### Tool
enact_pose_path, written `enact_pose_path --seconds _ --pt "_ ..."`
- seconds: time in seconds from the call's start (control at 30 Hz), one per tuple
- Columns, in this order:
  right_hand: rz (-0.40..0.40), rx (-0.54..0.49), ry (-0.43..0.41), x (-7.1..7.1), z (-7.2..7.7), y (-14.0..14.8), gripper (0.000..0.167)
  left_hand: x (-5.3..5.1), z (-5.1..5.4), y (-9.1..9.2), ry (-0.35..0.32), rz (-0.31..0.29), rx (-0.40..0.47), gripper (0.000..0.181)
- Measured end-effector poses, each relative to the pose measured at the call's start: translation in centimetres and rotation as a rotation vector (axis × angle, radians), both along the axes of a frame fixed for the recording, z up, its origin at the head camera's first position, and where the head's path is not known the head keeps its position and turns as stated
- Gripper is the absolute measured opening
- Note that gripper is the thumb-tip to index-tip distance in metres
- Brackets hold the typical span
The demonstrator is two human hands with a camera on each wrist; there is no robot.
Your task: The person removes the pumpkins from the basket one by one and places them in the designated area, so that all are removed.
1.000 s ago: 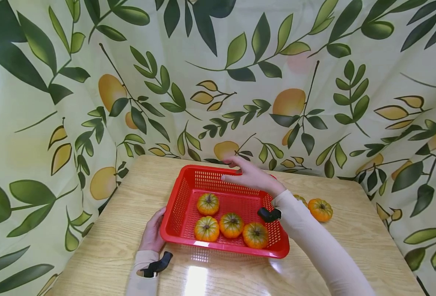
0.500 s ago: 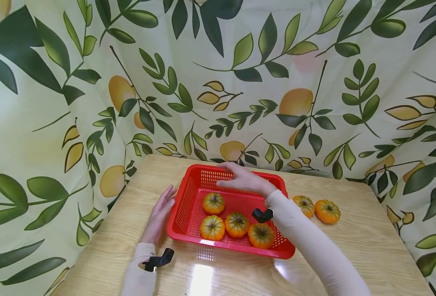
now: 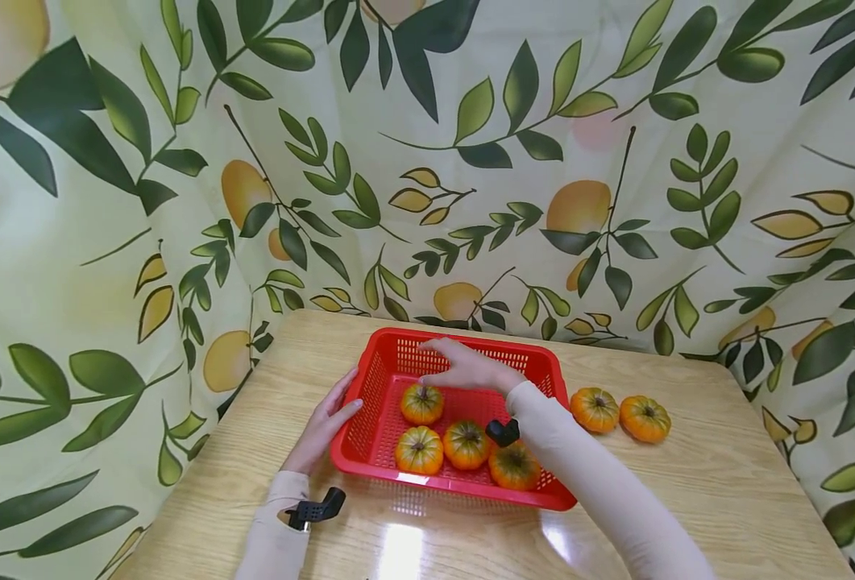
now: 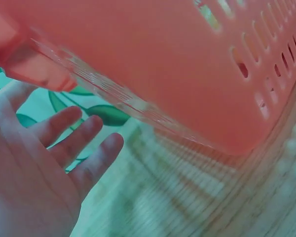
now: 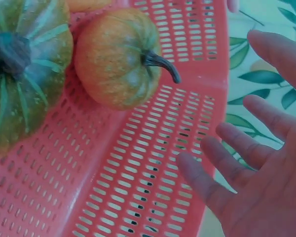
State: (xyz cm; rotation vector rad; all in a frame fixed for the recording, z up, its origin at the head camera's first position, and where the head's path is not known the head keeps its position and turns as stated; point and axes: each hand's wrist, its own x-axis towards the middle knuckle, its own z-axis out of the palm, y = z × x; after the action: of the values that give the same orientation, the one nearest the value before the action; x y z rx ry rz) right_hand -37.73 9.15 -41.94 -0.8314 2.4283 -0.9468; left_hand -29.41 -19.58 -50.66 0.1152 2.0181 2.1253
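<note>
A red plastic basket [image 3: 366,407] with slotted walls stands on the table and holds several small orange-green pumpkins. My right hand [image 3: 466,366] hovers over its back part, fingers spread and nothing in them. Just below its thumb sits the back-left pumpkin [image 3: 422,407]; whether they touch cannot be told. In the right wrist view a pumpkin [image 5: 117,59] with a curved stem lies by the slotted wall, apart from the fingers [image 5: 237,143]. Along the basket's left side is my left hand [image 3: 321,431], its fingers extended; in the left wrist view they [image 4: 96,158] are beside the basket wall [image 4: 138,54].
Two more pumpkins, one nearer [image 3: 595,410] and one farther right [image 3: 645,419], lie on the wooden table [image 3: 717,483] right of the basket. A leaf-patterned cloth [image 3: 398,242] hangs behind and at both sides.
My left hand has let go of the basket's left side and its fingers have spread. My right hand has sunk slightly toward the back-left pumpkin. The head view has shifted a little.
</note>
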Motion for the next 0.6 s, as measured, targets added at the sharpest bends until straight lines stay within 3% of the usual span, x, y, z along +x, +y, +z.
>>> enact_pose_path --seconds 0.27,0.6 --pt "0.048 0.160 0.043 0.4 -1.1 -0.8 0.065 0.0 -0.3 0.2 -0.006 0.040 0.028 0.057" --pt "0.054 0.177 0.006 0.6 -2.0 -1.8 0.075 0.2 -0.1 0.2 -0.001 0.062 0.023 0.056"
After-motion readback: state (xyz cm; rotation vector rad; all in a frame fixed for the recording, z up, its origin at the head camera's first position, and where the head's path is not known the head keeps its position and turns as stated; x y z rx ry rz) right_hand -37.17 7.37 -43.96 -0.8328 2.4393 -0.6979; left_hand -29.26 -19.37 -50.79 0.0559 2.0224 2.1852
